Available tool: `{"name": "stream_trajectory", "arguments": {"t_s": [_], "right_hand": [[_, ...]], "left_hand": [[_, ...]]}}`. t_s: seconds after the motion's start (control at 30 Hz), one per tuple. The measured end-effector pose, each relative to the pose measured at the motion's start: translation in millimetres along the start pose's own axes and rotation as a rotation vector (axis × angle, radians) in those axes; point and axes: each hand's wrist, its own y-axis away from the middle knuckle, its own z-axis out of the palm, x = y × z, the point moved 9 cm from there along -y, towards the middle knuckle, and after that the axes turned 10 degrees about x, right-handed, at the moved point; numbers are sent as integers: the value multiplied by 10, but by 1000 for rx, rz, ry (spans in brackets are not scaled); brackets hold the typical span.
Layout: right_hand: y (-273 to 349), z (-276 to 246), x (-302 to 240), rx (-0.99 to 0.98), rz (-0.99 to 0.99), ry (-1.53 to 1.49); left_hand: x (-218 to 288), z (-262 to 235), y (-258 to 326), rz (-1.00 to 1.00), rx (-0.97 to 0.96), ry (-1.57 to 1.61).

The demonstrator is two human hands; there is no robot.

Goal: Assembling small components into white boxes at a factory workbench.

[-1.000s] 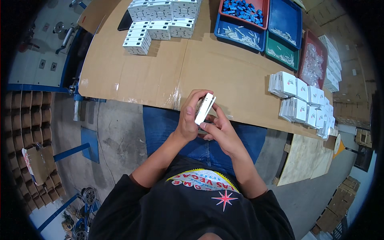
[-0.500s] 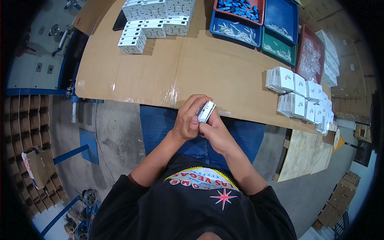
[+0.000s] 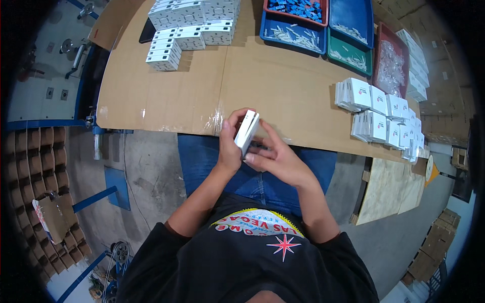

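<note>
- We hold a small white box (image 3: pixel 247 132) upright at the near edge of the cardboard-covered table (image 3: pixel 202 91), above our lap.
- Our left hand (image 3: pixel 230 146) wraps its far side; our right hand (image 3: pixel 278 159) presses fingers against its near side.
- Flat white boxes (image 3: pixel 379 118) lie stacked to our right.
- Another white box stack (image 3: pixel 189 25) sits far left.
- Blue, green and red bins (image 3: pixel 348 35) line the far edge.
</note>
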Motion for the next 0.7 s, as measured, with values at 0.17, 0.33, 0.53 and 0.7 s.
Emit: {"name": "stream_trajectory", "arguments": {"t_s": [0.17, 0.33, 0.53, 0.7], "right_hand": [[141, -70, -548, 180, -605, 543], [130, 30, -505, 44, -725, 791], [130, -69, -628, 106, -733, 495], [59, -134, -511, 247, -645, 320]], "left_hand": [[-200, 61, 44, -489, 9, 273], [-259, 200, 211, -853, -49, 235], [-286, 218, 316, -844, -240, 145], [536, 215, 291, 448, -202, -323]]}}
